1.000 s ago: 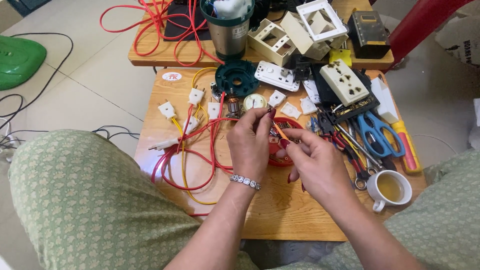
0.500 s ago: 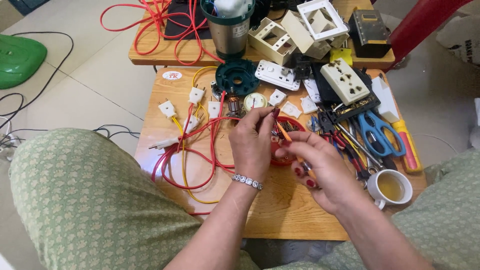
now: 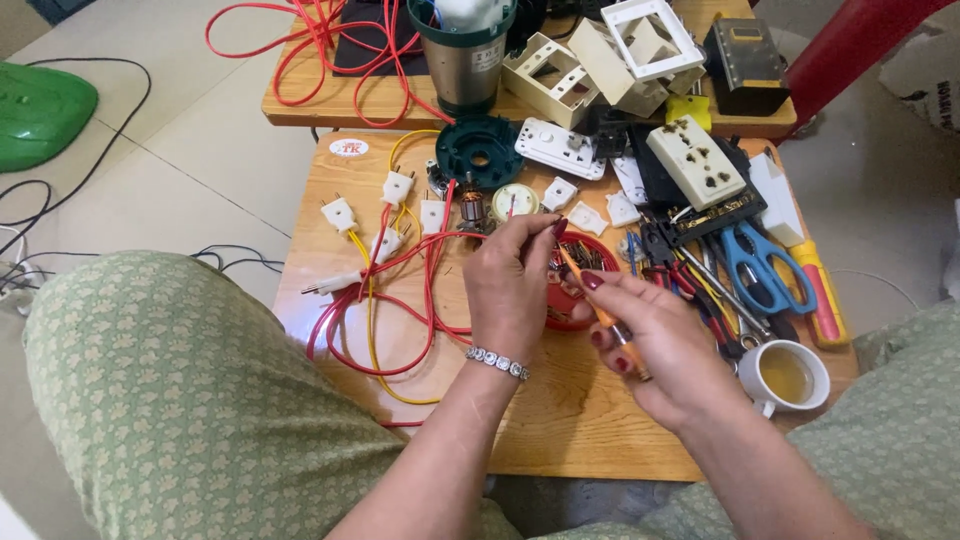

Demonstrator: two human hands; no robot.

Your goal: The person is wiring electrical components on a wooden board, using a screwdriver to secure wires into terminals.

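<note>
The left hand (image 3: pixel 508 290) is raised over the middle of the wooden bench (image 3: pixel 560 430), its fingers (image 3: pixel 535 228) pinched together on something small at their tips; the thing itself is too small and too hidden to name, though it sits just where a red wire (image 3: pixel 432 262) rises toward the hand. The right hand (image 3: pixel 655 345) is just beside it, to the right and nearer the body, its fingers closed round an orange-handled screwdriver (image 3: pixel 603 312). The screwdriver's long axis runs on a slant, from the butt low in the right palm up and to the left, so that its tip points straight at the left fingertips and ends touching or all but touching them; which of the two cannot be told. The pinched piece thus lies up and left of the right hand, along the tool's own line, and the left hand is the one that has it. Below the two hands sits a round red dish of small metal parts (image 3: pixel 570 272), partly covered by them. To the left lie white plugs on yellow wire (image 3: pixel 338 213); to the right, blue-handled scissors (image 3: pixel 760 265) and a white cup of yellowish liquid (image 3: pixel 785 375), both well apart from the pinch.
</note>
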